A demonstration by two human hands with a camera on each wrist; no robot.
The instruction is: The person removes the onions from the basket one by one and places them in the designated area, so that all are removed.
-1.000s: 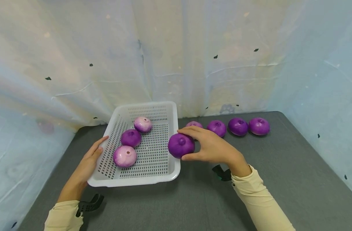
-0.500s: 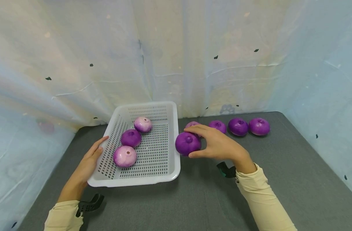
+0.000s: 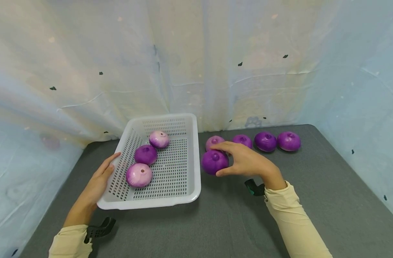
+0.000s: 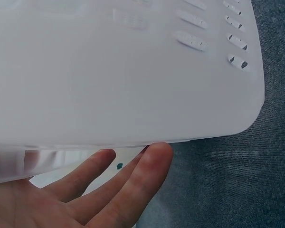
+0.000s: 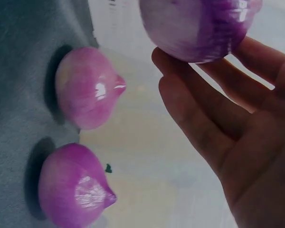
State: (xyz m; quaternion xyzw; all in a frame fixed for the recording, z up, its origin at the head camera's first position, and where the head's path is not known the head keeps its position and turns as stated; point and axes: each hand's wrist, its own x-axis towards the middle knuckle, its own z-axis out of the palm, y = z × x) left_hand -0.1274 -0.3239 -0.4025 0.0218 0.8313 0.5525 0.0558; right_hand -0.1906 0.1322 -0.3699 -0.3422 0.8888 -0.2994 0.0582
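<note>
My right hand (image 3: 248, 161) holds a glossy purple onion (image 3: 214, 162) between thumb and fingers, just right of the basket. In the right wrist view, fingertips touch the held onion (image 5: 199, 28), which seems a little above the table; the thumb is hidden there. At the basket's left side, my left hand (image 3: 98, 182) rests with extended fingers against the white slotted basket (image 3: 196, 179). Fingers (image 4: 152, 161) touch its edge in the left wrist view. Inside lie three onions: a pale one (image 3: 159, 139), a dark purple one (image 3: 146, 154) and another pale one (image 3: 139, 175).
Along the table's back, right of the basket, several onions stand in a row: a pinkish one (image 3: 214, 141), a purple one (image 3: 242, 140), a darker one (image 3: 265, 141) and the rightmost onion (image 3: 289, 141). Pale sheeting (image 3: 183, 64) hangs behind the grey table (image 3: 280, 215).
My right hand has carried the onion rightward, from over the basket's right rim to beside it. The pinkish onion behind is more exposed. My left hand and the basket have stayed put.
</note>
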